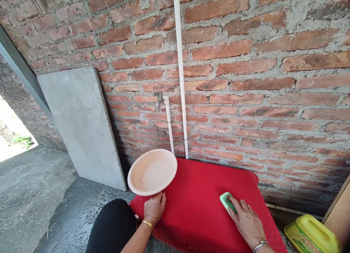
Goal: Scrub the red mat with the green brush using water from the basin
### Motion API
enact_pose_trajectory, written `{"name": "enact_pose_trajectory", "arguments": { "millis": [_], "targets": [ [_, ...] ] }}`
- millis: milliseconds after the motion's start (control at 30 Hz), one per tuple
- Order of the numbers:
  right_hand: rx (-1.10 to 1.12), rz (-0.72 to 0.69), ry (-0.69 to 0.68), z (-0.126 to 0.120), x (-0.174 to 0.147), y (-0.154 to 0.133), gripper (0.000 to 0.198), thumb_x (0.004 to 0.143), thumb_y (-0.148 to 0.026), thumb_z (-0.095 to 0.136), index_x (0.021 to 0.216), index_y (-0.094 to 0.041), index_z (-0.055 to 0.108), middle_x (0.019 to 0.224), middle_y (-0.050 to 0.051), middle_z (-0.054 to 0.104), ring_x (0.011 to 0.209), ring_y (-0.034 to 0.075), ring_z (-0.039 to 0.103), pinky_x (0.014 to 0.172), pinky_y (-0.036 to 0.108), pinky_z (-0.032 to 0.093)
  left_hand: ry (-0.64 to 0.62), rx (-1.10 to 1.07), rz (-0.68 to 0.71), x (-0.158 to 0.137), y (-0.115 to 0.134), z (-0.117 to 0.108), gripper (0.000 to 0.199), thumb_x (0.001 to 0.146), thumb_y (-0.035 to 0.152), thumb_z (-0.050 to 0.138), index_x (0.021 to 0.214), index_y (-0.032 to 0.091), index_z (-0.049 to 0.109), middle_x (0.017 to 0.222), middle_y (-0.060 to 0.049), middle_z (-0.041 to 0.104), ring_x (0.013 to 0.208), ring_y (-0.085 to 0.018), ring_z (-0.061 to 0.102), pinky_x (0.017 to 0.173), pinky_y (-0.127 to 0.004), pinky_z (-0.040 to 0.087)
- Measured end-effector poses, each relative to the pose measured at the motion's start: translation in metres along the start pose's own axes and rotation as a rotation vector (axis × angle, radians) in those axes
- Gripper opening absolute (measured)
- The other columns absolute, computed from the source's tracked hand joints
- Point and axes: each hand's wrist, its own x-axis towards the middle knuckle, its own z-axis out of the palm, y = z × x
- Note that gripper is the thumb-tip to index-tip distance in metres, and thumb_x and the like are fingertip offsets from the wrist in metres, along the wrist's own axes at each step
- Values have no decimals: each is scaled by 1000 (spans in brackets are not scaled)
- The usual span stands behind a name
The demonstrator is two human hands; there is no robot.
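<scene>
A pale pink plastic basin (151, 171) tilts over the left edge of a red plush cloth (197, 198). My left hand (154, 207) is closed at the basin's near rim, its fingertips hidden; it appears to grip the basin from below. Nothing can be made out inside the basin except a few dark specks. Over the right part of the cloth, my right hand (247, 222) is wrapped around a light green scrub brush (225, 198), which rests against the red pile. Part of the brush is covered by my fingers.
Behind the cloth stands a brick wall (232, 89) with a tap (158, 100) and a white pipe (180, 70). A grey slab (82, 125) leans at the left. At the lower right sits a yellow jug (311, 233). My knee (112, 227) is beside the cloth.
</scene>
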Motion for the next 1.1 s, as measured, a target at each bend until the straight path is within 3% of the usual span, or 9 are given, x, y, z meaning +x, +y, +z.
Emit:
{"name": "enact_pose_trajectory", "arguments": {
  "millis": [167, 267, 367, 533, 633, 867, 967, 1100],
  "targets": [
    [20, 282, -142, -10, -2, 69, 52, 96, -47, 31, 134, -25, 60, 114, 14, 68, 90, 27, 70, 86, 43, 53, 2, -8, 4, 1, 1, -2, 37, 102, 35, 37, 95, 22, 71, 86, -8, 75, 79, -21, 71, 65, -27, 41],
    [93, 404, -128, -17, -5, 88, 57, 95, -53, 25, 132, -25, 58, 114, 15, 68, 88, 29, 71, 84, 45, 54, 8, -4, 1, 0, 2, -2, 37, 102, 35, 38, 95, 23, 71, 86, -8, 75, 79, -21, 71, 65, -27, 41],
    [187, 340, -104, -21, -6, 65, 58, 95, -55, 25, 133, -24, 56, 117, 15, 67, 96, 27, 70, 86, 41, 54, 13, -13, 0, 0, 2, -2, 36, 102, 35, 38, 94, 23, 71, 86, -7, 75, 78, -21, 71, 65, -27, 40],
    [173, 168, -201, -23, -3, 9, 50, 94, -47, 33, 132, -29, 58, 120, 11, 68, 103, 27, 68, 80, 39, 55, 4, -15, -4, -1, 1, -3, 37, 102, 36, 37, 94, 22, 71, 86, -8, 75, 80, -22, 71, 65, -28, 39],
    [145, 185, -231, -25, -2, 16, 50, 94, -45, 34, 133, -27, 58, 119, 12, 68, 103, 27, 69, 84, 41, 54, -4, -13, -8, -1, 1, -4, 37, 102, 36, 36, 95, 22, 70, 87, -8, 76, 80, -21, 71, 65, -28, 39],
    [129, 451, -164, -29, -4, 79, 50, 92, -52, 33, 127, -28, 61, 118, 13, 69, 93, 29, 72, 83, 44, 54, 4, -21, -28, 0, 1, -1, 37, 102, 37, 38, 95, 23, 71, 87, -8, 76, 80, -22, 71, 67, -28, 41],
    [220, 403, -129, -30, -6, 67, 50, 93, -53, 32, 126, -29, 60, 119, 12, 69, 94, 26, 71, 82, 40, 54, 4, -20, -25, 0, 1, 0, 37, 102, 37, 38, 97, 23, 72, 87, -8, 75, 80, -22, 71, 68, -28, 42],
    [219, 264, -192, -29, -9, 28, 48, 94, -51, 32, 128, -30, 59, 116, 11, 69, 94, 26, 71, 77, 39, 54, 19, 1, -12, -1, 1, 0, 37, 102, 36, 38, 96, 23, 72, 88, -8, 76, 80, -22, 71, 67, -28, 41]
  ]
}}
